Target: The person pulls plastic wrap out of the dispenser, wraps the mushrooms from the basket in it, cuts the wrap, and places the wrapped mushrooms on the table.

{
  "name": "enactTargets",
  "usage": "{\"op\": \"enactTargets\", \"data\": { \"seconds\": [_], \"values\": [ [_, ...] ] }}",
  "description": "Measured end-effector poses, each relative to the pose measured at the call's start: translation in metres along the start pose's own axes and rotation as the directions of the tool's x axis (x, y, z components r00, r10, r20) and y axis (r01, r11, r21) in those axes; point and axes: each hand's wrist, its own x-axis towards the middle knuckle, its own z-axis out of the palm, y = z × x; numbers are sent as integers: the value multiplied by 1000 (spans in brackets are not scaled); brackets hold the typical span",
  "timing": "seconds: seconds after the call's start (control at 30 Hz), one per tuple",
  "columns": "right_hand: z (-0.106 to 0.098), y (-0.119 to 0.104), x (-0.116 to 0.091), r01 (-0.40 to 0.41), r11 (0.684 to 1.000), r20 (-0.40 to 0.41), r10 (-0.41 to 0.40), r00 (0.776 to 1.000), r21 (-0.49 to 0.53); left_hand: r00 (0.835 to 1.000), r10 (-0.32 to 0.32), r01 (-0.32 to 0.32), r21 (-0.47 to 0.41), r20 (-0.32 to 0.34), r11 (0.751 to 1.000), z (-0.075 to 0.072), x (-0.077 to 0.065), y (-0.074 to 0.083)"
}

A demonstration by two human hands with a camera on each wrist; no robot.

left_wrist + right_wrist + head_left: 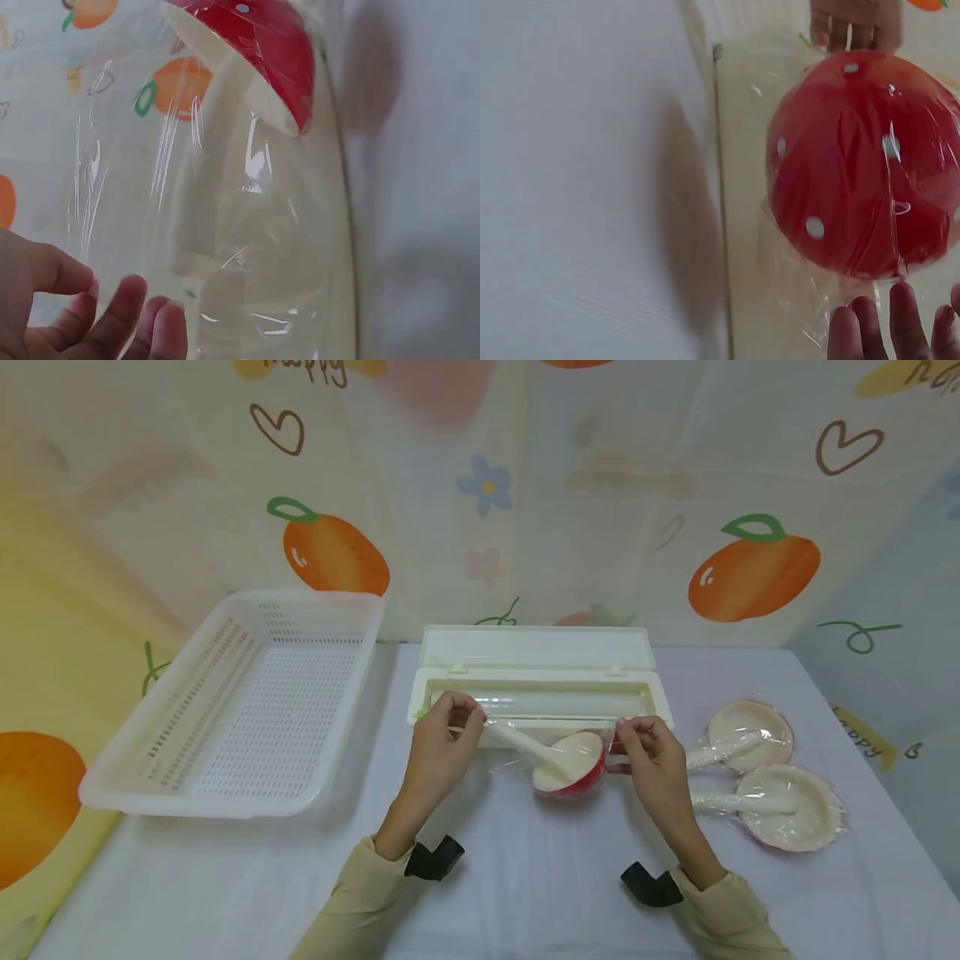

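A small red bowl (576,787) with white dots and a cream inside is covered in clear plastic film (259,169). From the bowl a cream spoon-like handle (521,742) slants up toward my left hand (444,752), whose thumb and fingers pinch the film near the handle's end. On the other side of the bowl, my right hand (658,764) pinches the film with its fingertips close to the red underside. Bowl and handle are tilted above the front of an open long white box (538,675) holding a clear film roll (555,702).
Left of the box stands a white perforated basket (352,710). To the right lie two film-wrapped cream bowls, one farther back (738,720) and one nearer (813,822), each with a white handle pointing left. A fruit-printed cloth (570,543) hangs behind the white-covered table (540,893).
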Motion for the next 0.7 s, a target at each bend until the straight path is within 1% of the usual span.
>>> {"op": "enactTargets", "data": {
  "seconds": [0.07, 0.2, 0.27, 0.33, 0.43, 0.5, 0.53, 0.6, 0.63, 0.7],
  "values": [
    [3, 3, -1, -22, 1000, 13, 22, 1000, 1, 1000, 31, -31, 34, 2, 999, 5, 0, -3],
    [6, 4, -2, -59, 998, 12, 59, 998, -34, 996, 78, -82, 96, 53, 992, 10, -2, -5],
    [7, 3, -2, -66, 996, 6, 67, 998, -65, 993, 82, -94, 166, 79, 982, 9, -3, -5],
    [8, 3, -1, -81, 993, 2, 81, 997, -91, 990, 80, -106, 249, 112, 963, 7, -4, -4],
    [6, 2, -1, -116, 988, 25, 120, 993, -105, 981, 90, -150, 375, 172, 915, 4, -5, -3],
    [5, 2, 0, -132, 986, 62, 139, 988, -103, 966, 113, -203, 419, 231, 885, 2, -6, -2],
    [5, 2, 0, -134, 986, 84, 143, 986, -101, 957, 124, -231, 432, 263, 872, 1, -6, -2],
    [4, 1, 0, -126, 988, 128, 137, 982, -95, 929, 151, -304, 462, 338, 833, 0, -7, -4],
    [3, 2, 0, -114, 989, 149, 127, 981, -93, 914, 166, -340, 475, 371, 812, 0, -7, -5],
    [2, 3, 0, -94, 992, 191, 109, 976, -85, 887, 212, -414, 505, 409, 758, 2, -8, -8]
  ]
}}
